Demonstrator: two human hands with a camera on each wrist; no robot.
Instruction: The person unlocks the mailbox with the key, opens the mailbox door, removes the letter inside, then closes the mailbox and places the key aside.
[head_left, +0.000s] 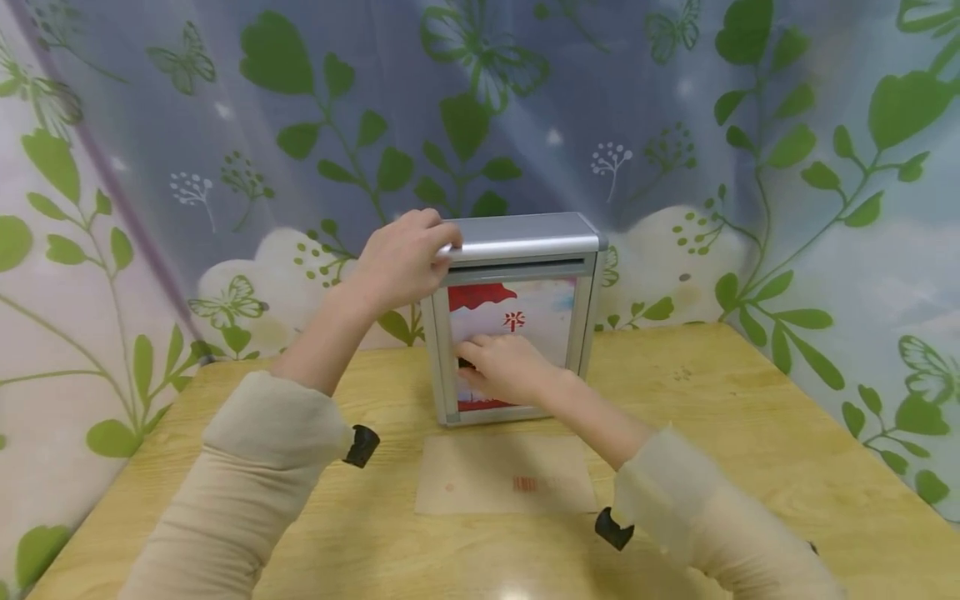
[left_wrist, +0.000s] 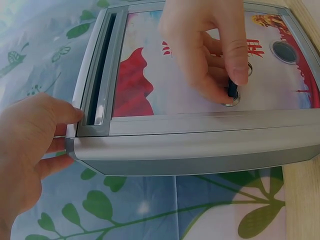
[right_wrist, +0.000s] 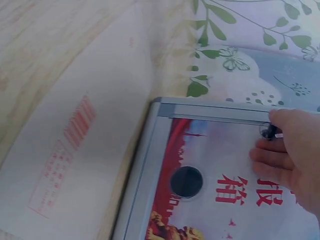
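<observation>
A silver metal letter box (head_left: 517,250) with a slot along the top of its front stands upright on the table. My left hand (head_left: 408,258) grips its upper left corner; in the left wrist view the thumb lies on the front and the fingers go round the edge. With thumb and fingertips, my right hand (head_left: 510,367) pinches a black-headed key (left_wrist: 233,89) at the lock (left_wrist: 232,101) on the left side of the front panel (right_wrist: 235,150). A ring hangs by the key. Red characters and a dark round window (right_wrist: 186,182) mark the panel.
A brown paper envelope (head_left: 487,475) with red print lies flat on the wooden table (head_left: 360,533), just in front of the box. Behind the table hangs a curtain (head_left: 570,100) patterned with leaves and butterflies.
</observation>
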